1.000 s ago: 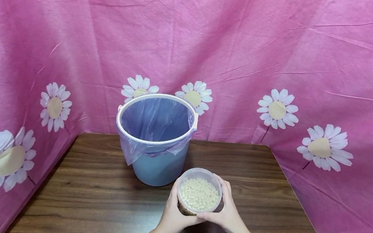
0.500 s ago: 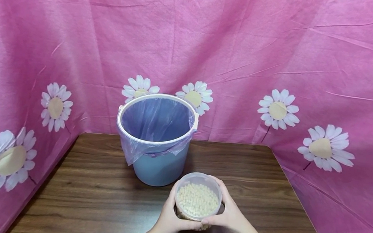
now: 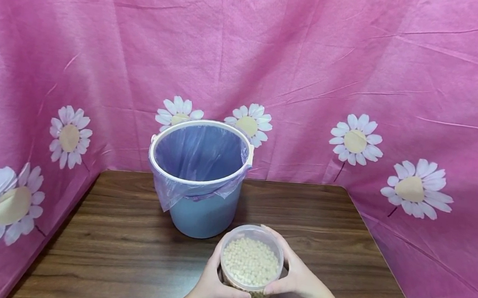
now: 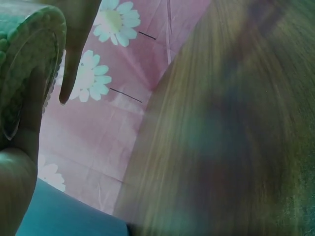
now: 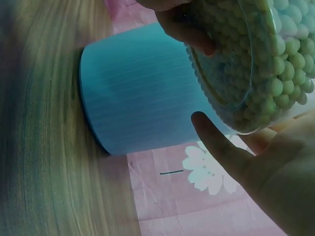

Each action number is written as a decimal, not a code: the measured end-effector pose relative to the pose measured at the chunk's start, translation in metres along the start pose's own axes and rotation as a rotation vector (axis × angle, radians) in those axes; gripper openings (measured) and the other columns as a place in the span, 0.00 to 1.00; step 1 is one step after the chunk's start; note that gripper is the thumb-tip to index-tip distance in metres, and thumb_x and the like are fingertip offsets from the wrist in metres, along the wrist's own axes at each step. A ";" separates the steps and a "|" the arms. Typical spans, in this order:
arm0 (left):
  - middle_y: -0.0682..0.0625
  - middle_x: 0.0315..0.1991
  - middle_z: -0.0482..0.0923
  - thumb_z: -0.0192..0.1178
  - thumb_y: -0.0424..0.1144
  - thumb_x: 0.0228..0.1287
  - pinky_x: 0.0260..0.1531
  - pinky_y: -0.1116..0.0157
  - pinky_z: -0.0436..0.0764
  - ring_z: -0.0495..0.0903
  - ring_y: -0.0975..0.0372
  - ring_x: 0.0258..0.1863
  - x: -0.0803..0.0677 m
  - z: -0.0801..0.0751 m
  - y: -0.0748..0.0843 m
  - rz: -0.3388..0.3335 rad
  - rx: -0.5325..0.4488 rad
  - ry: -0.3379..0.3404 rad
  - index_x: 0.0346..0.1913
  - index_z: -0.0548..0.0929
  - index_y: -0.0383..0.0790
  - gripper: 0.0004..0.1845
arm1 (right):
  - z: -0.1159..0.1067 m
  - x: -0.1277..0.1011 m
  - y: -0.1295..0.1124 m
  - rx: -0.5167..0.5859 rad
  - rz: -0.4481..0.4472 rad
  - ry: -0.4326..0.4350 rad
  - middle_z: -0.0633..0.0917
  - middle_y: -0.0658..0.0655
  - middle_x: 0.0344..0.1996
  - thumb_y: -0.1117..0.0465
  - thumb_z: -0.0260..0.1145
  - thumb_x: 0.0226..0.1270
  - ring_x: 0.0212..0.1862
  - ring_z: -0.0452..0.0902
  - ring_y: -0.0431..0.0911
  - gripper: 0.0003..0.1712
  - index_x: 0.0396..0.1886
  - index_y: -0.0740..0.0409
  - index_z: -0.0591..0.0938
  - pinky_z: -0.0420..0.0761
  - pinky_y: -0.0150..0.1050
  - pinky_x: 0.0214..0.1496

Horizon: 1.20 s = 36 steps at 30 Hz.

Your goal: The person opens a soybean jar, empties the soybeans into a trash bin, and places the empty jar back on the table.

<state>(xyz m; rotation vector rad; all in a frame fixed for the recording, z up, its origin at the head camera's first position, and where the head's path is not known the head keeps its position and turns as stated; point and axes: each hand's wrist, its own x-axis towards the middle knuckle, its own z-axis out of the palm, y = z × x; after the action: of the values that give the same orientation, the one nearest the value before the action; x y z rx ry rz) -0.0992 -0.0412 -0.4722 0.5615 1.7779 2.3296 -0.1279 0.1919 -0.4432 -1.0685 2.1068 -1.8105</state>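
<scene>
A clear round plastic tub full of small cream-coloured balls is held up between both hands, off the table. Its underside shows in the left wrist view and the right wrist view. My left hand grips its left side, with the thumb along the near side. On the right, my right hand grips it with the thumb at the near rim and fingers round the far side. In the right wrist view, fingers reach under the tub's base. Whether a lid covers it I cannot tell.
Behind and left of the tub stands a blue bucket with a white rim and a thin purple bag lining it. Both are on a dark wood-grain table. A pink cloth with daisies hangs round the back and sides.
Both hands have brought the tub slightly nearer to me and a touch to the left. My left thumb has shifted lower along its near side. The bucket stays put.
</scene>
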 end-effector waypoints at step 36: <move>0.47 0.74 0.59 0.80 0.27 0.35 0.64 0.70 0.69 0.66 0.60 0.68 -0.005 0.010 -0.004 0.041 0.126 0.219 0.77 0.53 0.57 0.65 | 0.039 0.009 0.003 -0.153 -0.059 0.352 0.75 0.62 0.66 0.65 0.82 0.32 0.62 0.73 0.41 0.65 0.75 0.60 0.60 0.68 0.30 0.65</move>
<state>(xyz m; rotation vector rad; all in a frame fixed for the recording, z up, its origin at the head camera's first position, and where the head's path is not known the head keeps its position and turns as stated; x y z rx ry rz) -0.0908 -0.0334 -0.4747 0.3753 2.0380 2.3992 -0.1147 0.1552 -0.4530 -0.9048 2.4711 -2.0179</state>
